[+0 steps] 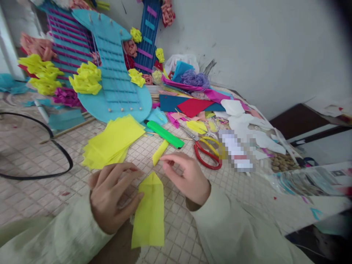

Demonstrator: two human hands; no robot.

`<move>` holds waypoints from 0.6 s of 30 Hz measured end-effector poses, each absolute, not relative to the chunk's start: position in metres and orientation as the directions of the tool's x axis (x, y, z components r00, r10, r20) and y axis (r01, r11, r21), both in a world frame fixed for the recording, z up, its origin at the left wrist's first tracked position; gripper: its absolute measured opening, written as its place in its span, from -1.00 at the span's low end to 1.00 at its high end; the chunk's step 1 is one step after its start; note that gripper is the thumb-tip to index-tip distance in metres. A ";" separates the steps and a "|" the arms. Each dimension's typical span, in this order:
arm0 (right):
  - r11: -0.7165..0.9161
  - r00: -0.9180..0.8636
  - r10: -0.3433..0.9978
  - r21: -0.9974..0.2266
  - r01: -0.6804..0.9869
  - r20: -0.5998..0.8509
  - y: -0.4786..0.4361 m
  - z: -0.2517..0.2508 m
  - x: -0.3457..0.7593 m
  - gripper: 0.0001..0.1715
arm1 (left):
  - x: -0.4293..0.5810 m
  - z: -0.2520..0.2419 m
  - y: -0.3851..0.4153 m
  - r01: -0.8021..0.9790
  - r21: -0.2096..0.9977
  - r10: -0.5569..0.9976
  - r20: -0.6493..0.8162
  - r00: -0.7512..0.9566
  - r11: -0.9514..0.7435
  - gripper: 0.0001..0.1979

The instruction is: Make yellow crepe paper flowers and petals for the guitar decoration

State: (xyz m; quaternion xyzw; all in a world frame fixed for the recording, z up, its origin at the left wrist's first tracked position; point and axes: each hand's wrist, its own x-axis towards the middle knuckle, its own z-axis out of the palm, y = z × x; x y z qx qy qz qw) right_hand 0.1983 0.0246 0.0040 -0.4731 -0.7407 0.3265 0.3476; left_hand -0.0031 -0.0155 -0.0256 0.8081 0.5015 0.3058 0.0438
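A yellow tissue paper sheet (150,220) lies in front of me, its top corners folded in to a point and a crease running down its middle. My left hand (115,194) is at its left side, fingers apart and curved, with the thumb tip at the paper's edge. To the upper right of the point, my right hand (188,176) hovers with thumb and forefinger apart and nothing between them. Its fingertips are close to a narrow folded yellow paper strip (160,153). A green utility knife (164,134) lies just beyond that strip.
A stack of yellow sheets (112,141) lies at the left, beside a black cord loop (70,161). Red-and-yellow-handled scissors (207,152) rest at the right. Behind stand a light-blue stringed decoration (114,88) with yellow paper flowers (85,77) and piled paper scraps (195,106).
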 end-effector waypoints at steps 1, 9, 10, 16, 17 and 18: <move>0.362 -0.349 0.918 -0.755 0.547 0.188 0.024 0.002 0.197 -0.85 | -0.003 -0.028 -0.015 0.776 0.375 0.830 0.454 0.323 -0.507 -0.78; 0.319 -0.431 0.897 -0.821 0.473 0.100 0.014 -0.004 0.188 -0.66 | 0.000 -0.031 -0.016 0.760 0.429 0.845 0.451 0.289 -0.489 -0.72; 0.289 -0.396 0.911 -0.859 0.422 0.112 0.014 -0.003 0.188 -0.67 | 0.000 -0.031 -0.017 0.751 0.466 0.861 0.432 0.268 -0.468 -0.67; 0.073 -0.134 0.990 -0.988 0.140 0.054 0.021 0.001 0.190 -0.73 | 0.001 -0.027 -0.021 0.455 0.816 0.928 0.249 0.277 -0.355 -0.55; 0.043 -0.132 0.991 -0.993 0.111 0.028 0.022 0.001 0.191 -0.72 | 0.001 -0.025 -0.021 0.404 0.849 0.928 0.234 0.291 -0.341 -0.58; 0.023 -0.144 0.990 -0.996 0.086 0.010 0.023 0.002 0.192 -0.70 | 0.001 -0.022 -0.022 0.365 0.870 0.926 0.227 0.303 -0.333 -0.61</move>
